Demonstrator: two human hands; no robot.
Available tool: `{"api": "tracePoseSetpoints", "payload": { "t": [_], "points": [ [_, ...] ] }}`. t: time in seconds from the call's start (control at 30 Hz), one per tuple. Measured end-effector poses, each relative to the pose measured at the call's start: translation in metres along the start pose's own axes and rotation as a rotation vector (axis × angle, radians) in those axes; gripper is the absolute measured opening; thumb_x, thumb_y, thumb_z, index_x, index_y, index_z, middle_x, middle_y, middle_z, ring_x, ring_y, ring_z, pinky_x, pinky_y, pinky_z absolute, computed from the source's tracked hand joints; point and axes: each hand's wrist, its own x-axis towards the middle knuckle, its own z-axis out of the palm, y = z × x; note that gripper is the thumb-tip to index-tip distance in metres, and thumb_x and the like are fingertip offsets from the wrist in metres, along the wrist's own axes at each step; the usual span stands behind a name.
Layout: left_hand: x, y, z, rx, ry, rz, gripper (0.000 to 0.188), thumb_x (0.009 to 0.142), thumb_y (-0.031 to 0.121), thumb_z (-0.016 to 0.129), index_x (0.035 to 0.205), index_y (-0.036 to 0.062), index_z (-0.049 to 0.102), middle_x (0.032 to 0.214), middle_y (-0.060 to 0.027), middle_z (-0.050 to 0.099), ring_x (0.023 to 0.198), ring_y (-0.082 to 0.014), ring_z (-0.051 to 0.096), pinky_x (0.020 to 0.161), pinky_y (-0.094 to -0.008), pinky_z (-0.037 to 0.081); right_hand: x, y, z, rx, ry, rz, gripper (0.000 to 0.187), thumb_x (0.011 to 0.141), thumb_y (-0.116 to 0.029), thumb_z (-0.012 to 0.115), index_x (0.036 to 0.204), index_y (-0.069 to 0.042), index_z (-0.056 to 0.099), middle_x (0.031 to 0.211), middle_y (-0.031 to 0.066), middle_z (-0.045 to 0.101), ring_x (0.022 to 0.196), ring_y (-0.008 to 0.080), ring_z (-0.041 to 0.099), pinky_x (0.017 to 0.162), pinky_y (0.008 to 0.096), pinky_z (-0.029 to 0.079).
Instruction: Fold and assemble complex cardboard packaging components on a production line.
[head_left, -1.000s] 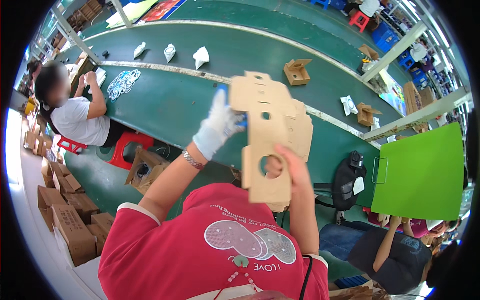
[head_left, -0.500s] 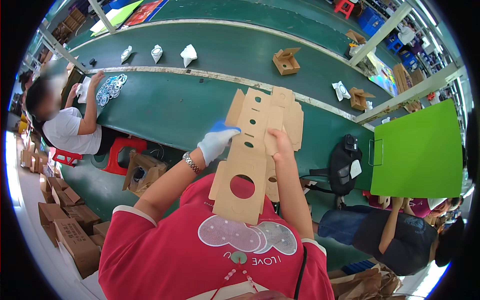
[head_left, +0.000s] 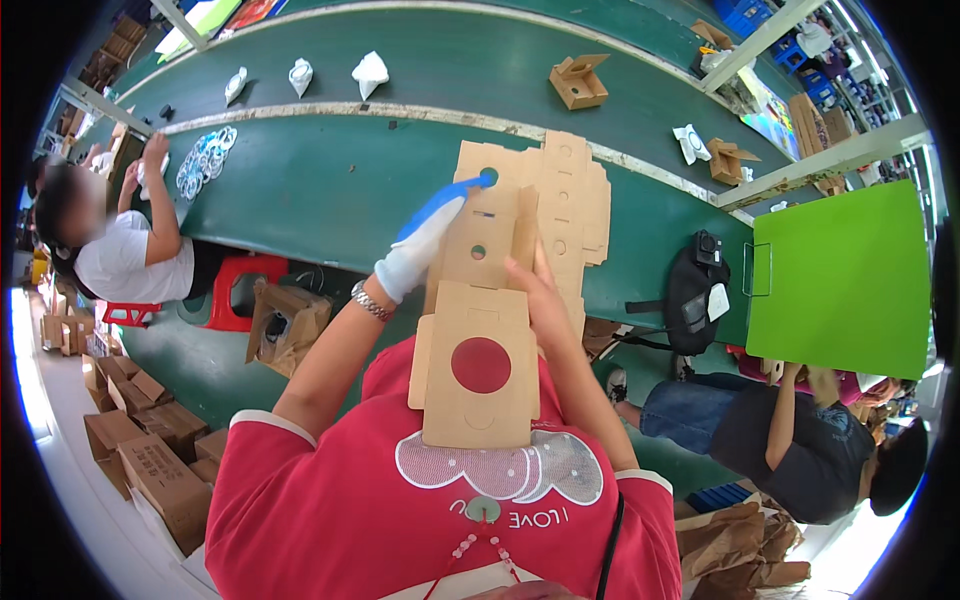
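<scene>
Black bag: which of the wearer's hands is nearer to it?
Right. The right hand, on the cardboard, is left of the bag; the gloved left hand is farther left.

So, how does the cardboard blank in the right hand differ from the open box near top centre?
The cardboard blank is mostly unfolded; the open box is folded into shape. The right hand holds the blank; the box stands untouched. Both are brown cardboard.
</scene>
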Motion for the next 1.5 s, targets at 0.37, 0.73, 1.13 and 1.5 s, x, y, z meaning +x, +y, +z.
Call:
{"api": "tracePoseSetpoints", "payload": {
  "t": [0.37,0.73,1.13,1.5],
  "points": [
    [-0.008,-0.053,0.017,0.269,0.316,-0.300,0.047,0.105,0.039,0.040,0.094,0.0039,0.069,0.101,-0.0056,0.069,0.092,-0.0175,0.061,0.090,-0.0311,0.045,-0.001,0.002,-0.026,-0.542,0.002,-0.162,0.035,0.103,-0.022,0.042,0.131,-0.002,0.050,0.132,0.0039,0.053,0.117,0.0160,0.050,0.102,0.0282,0.037],
    [-0.002,-0.072,0.020,0.451,0.534,-0.064,0.060,0.100,0.017,0.057,0.153,0.0108,0.029,0.140,-0.0104,0.050,0.120,-0.0155,0.051,0.100,-0.0303,0.043,0.011,0.035,-0.010,-0.261,0.300,-0.341,0.041,0.105,-0.033,0.041,0.122,-0.001,0.059,0.134,0.0112,0.051,0.122,0.0168,0.047,0.102,0.0309,0.039],
    [-0.011,-0.062,-0.001,0.215,-0.101,-0.152,0.045,0.104,0.038,0.045,0.131,0.0040,0.058,0.130,-0.0076,0.062,0.115,-0.0150,0.057,0.102,-0.0297,0.043,-0.002,0.004,-0.054,-0.113,0.004,0.174,0.028,0.089,-0.032,0.070,0.101,-0.011,0.057,0.104,0.0013,0.063,0.085,0.0111,0.056,0.074,0.0273,0.045],
    [0.015,-0.030,0.032,1.598,-0.546,-0.188,0.027,0.083,0.030,0.064,0.100,0.0107,0.070,0.089,-0.0177,0.070,0.084,-0.0363,0.068,0.074,-0.0428,0.055,0.011,-0.022,-0.026,-1.422,-0.101,-0.143,0.029,0.075,-0.010,0.070,0.096,-0.002,0.051,0.082,0.0249,0.066,0.083,0.0418,0.065,0.074,0.0454,0.052]
  ]
}}
